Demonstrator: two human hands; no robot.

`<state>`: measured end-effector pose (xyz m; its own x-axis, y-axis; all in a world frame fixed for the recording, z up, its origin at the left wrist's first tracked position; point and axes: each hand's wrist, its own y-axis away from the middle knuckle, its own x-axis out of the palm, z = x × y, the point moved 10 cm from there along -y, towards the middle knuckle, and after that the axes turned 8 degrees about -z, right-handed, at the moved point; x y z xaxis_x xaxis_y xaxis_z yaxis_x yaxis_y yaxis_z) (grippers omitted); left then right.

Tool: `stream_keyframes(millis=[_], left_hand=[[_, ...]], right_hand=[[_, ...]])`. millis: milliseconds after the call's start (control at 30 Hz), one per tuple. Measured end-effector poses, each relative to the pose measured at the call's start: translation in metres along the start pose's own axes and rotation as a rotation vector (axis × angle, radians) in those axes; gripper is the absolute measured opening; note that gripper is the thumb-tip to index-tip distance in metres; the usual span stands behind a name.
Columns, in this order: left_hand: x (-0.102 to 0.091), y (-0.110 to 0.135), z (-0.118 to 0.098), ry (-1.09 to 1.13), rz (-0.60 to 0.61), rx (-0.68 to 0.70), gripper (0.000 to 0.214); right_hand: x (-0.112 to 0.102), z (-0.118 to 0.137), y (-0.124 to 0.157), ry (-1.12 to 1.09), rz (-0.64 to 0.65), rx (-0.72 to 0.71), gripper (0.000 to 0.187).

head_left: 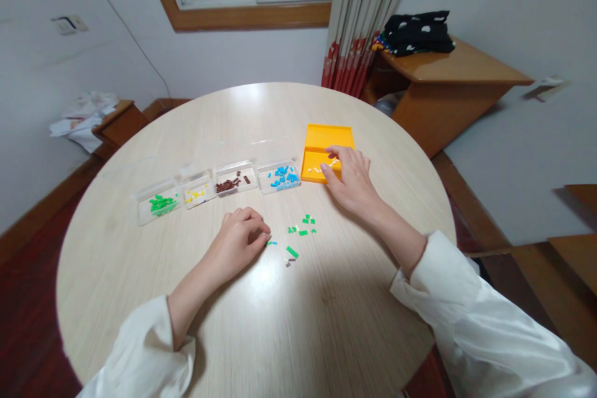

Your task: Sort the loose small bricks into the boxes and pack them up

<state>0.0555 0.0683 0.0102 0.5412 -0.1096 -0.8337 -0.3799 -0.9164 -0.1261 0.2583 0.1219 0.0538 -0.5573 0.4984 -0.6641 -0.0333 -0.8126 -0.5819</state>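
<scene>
My left hand [242,235] rests on the table with thumb and fingers pinched at the end of a small green and blue building brick piece [273,243]. My right hand [352,175] reaches over the open yellow box [329,135], thumb and forefinger apart. Small white pieces [316,169] lie in the box's near half, close to those fingertips. To the right of my left hand, several loose green bricks [303,233] are scattered on the wood. A longer green brick [292,252] lies nearer me, beside small brown bricks [291,260].
A row of clear trays crosses the round table [326,323]: one with green bricks [162,204], one with yellow pieces [196,196], one with brown bricks [227,185], one with blue bricks [284,178]. Behind stand a curtain [359,12] and a wooden cabinet [459,65].
</scene>
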Motion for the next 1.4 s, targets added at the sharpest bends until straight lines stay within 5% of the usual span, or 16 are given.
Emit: stream_keyframes(millis=[233, 367, 567, 800, 1067, 1400], left_hand=[[0.000, 0.000, -0.004, 0.009, -0.056, -0.003, 0.014], [-0.016, 0.001, 0.002, 0.013, -0.193, -0.007, 0.016], [-0.062, 0.006, 0.030, 0.029, -0.487, -0.045, 0.016], [-0.131, 0.028, 0.096, -0.080, -0.792, -0.300, 0.014], [-0.157, 0.046, 0.162, -0.183, -0.836, -0.568, 0.019], [-0.151, 0.046, 0.176, -0.220, -0.768, -0.655, 0.026]], right_hand=[[0.003, 0.006, 0.003, -0.067, 0.001, -0.038, 0.024], [0.013, 0.029, 0.011, -0.180, 0.123, -0.156, 0.014], [0.031, 0.060, 0.033, -0.277, 0.374, -0.350, 0.010], [0.035, 0.055, 0.037, -0.283, 0.496, -0.338, 0.010], [0.040, 0.066, 0.049, -0.335, 0.619, -0.379, 0.006], [0.045, 0.067, 0.057, -0.275, 0.728, -0.404, 0.005]])
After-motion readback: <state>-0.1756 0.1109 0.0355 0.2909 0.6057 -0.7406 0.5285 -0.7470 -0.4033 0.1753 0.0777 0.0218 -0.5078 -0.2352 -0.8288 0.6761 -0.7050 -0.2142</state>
